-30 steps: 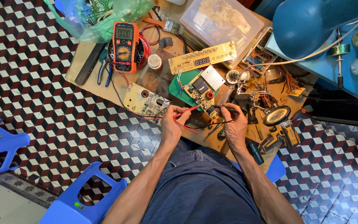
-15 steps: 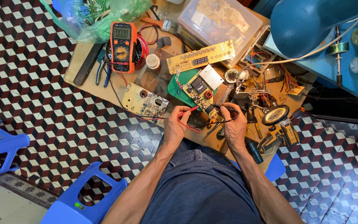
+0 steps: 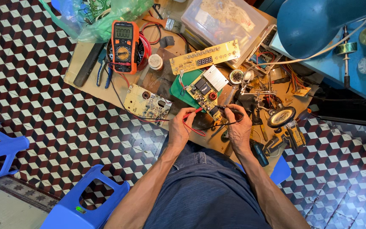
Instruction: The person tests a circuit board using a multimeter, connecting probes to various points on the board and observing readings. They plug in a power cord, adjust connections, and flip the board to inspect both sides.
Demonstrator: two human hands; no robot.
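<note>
Left hand (image 3: 179, 129) pinches the red probe (image 3: 193, 112), right hand (image 3: 237, 127) the black probe (image 3: 225, 107), both tips on the circuit board (image 3: 204, 91) at twelve o'clock; steady tips suit it best.

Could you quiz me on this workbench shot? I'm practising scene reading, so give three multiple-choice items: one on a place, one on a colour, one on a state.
1. Where does the orange multimeter lie?
A. Far side of the board, to the person's left
B. On the blue stool
C. In the person's lap

2. What colour is the probe in the left hand?
A. Yellow
B. Red
C. White

3. How is the right hand occupied?
A. Resting empty on the knee
B. Gripping the cordless drill
C. Holding a black probe to the circuit board

Answers: 1 A, the meter sits near the green plastic bag at the board's far left. 2 B, the red probe runs from the fingers. 3 C, the black probe tip meets the circuit board.
</note>
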